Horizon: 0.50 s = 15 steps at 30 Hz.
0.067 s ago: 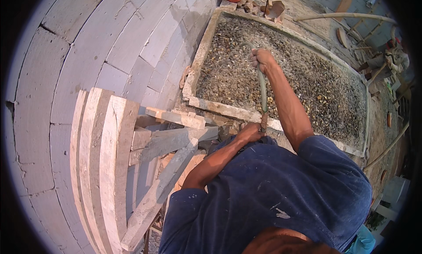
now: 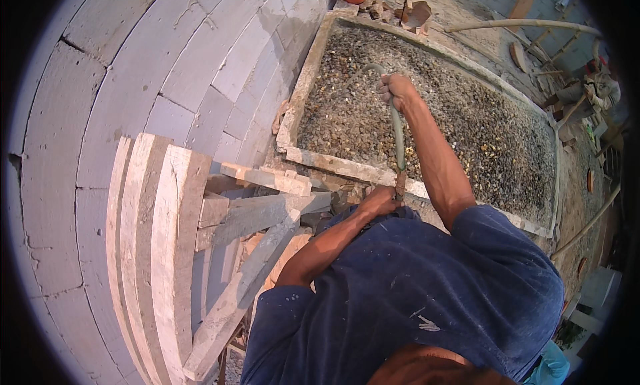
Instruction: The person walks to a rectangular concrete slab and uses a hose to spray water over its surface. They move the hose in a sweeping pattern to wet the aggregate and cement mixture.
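fingers [image 2: 385,89] around green hose [image 2: 399,138], white mark [image 2: 428,324] on blue shirt [image 2: 363,302]

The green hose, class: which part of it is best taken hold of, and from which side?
Probably the nearly straight stretch of the green hose between the right grip and the left grip, coming from the left. It is slender and bare there, and the right forearm lies along its right side. Above the right grip, the hose bends over to the left.
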{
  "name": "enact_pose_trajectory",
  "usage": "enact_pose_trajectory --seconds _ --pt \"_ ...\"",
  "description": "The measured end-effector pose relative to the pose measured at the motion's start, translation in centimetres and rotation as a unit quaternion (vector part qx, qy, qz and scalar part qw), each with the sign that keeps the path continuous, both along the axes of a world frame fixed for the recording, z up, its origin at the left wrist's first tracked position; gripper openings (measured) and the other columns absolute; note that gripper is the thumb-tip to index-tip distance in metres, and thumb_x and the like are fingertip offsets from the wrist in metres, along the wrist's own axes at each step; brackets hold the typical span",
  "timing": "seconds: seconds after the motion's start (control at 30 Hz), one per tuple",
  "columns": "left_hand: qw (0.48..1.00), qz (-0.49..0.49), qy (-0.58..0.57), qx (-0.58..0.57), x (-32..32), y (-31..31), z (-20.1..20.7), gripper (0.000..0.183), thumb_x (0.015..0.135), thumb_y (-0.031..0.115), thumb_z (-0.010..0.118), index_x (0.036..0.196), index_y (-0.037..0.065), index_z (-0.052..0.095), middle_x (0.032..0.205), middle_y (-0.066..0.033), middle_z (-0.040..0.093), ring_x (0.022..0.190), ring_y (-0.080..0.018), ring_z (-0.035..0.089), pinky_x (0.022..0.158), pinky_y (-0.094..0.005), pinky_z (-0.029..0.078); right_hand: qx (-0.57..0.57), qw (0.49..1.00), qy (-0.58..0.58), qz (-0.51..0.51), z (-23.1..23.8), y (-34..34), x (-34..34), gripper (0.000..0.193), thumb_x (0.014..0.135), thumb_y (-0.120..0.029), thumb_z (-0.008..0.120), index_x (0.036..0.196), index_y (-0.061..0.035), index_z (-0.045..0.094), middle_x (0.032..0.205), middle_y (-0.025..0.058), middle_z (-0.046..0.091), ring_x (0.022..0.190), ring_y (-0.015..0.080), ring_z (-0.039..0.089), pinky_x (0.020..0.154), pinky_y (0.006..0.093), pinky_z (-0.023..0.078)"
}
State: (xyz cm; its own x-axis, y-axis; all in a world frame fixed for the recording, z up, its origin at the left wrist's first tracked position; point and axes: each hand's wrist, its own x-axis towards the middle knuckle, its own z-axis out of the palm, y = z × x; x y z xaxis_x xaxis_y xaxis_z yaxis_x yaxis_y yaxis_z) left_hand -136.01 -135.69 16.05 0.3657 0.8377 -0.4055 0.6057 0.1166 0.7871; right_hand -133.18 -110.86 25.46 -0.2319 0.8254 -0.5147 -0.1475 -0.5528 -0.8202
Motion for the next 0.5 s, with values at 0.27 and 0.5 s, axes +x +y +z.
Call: enact_pose_trajectory --seconds 0.27,0.5 --pt "1.0 -0.009 0.014 -0.014 0.1 0.3 1.4 0.044 0.075 0.032 0.068 0.099 -0.004 0.06 0.098 -0.0258 0.06 0.096 -0.0391 0.057 0.082 -0.0437 0.044 -0.011 0.999 0.024 -0.023 -0.6 0.2 -0.1 0.009 0.086 -0.005 0.048 0.083 0.0019 0.052 0.062 0.005 0.048 0.042 0.0095 0.039 0.032 0.0239 0.03" --pt "0.999 -0.013 0.027 -0.013 0.9 0.3 0.3 0.046 0.075 0.035 0.067 0.097 -0.005 0.061 0.094 -0.0272 0.061 0.093 -0.039 0.058 0.081 -0.0431 0.045 -0.01 1.0 -0.007 -0.013 -0.7 -0.5 -0.7 0.008 0.084 -0.004 0.052 0.083 0.0033 0.055 0.064 0.007 0.051 0.044 0.0113 0.042 0.033 0.0267 0.032"
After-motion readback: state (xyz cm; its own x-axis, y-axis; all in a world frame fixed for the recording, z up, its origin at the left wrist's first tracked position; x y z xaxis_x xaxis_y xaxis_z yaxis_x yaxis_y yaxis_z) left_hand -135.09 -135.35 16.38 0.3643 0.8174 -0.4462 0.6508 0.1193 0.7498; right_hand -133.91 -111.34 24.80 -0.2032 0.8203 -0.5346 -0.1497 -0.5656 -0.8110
